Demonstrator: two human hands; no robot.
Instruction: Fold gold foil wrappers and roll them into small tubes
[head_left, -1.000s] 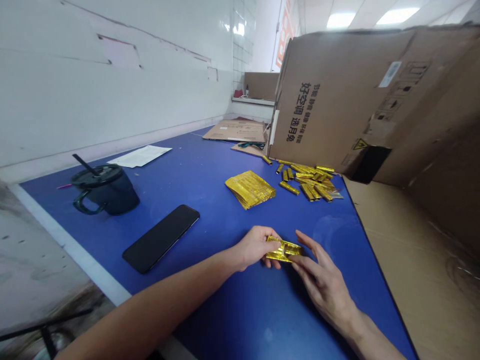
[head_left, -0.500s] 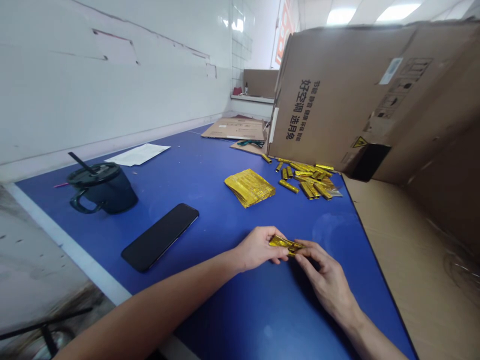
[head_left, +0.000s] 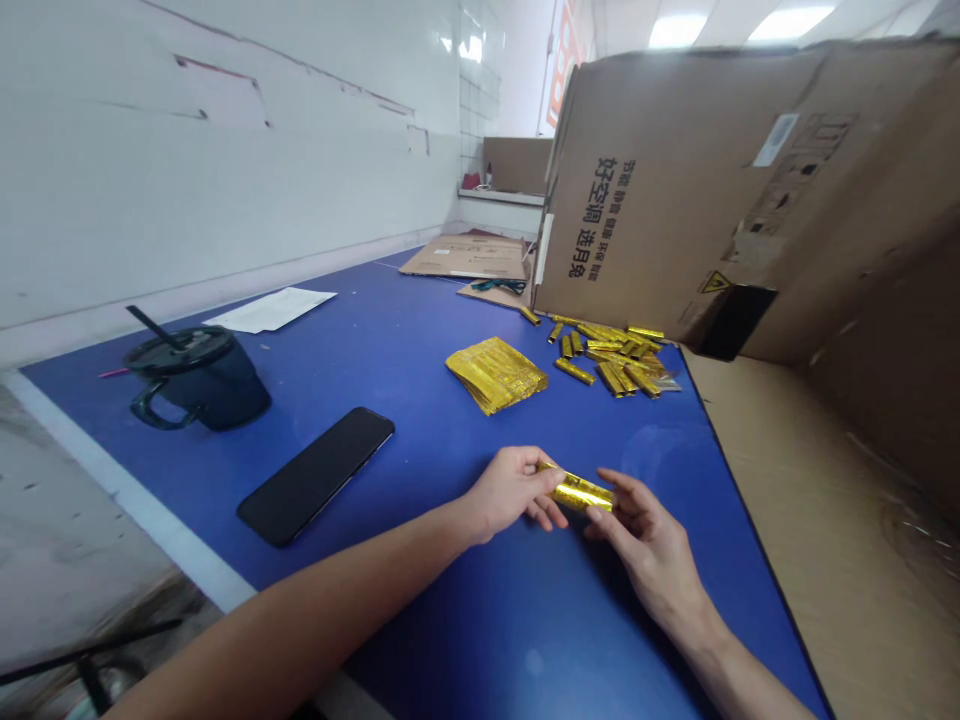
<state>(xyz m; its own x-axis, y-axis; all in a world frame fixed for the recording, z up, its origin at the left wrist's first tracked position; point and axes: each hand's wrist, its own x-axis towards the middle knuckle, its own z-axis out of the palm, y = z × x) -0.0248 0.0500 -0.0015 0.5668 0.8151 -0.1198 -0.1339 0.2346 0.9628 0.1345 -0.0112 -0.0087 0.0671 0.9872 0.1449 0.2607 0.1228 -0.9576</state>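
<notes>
Apparently folding a gold foil piece (head_left: 585, 493), clamping one end in the left hand (head_left: 511, 495), perhaps touching the other with the parted right hand (head_left: 654, 540), next needing even pressing.

好空调 选月兔 (head_left: 598, 195) on carton (head_left: 675, 180), its warning triangle (head_left: 715, 283)

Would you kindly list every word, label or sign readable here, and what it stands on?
"好空调 选月兔": printed sideways on the large cardboard box.
"节能 静音 健康 环保 智能": smaller, same box, slightly blurred.
Yellow warning triangle: same box; symbol unclear.
Too small or blurred to read: white label on the box, print on flat cardboard, orange sign behind.
</notes>
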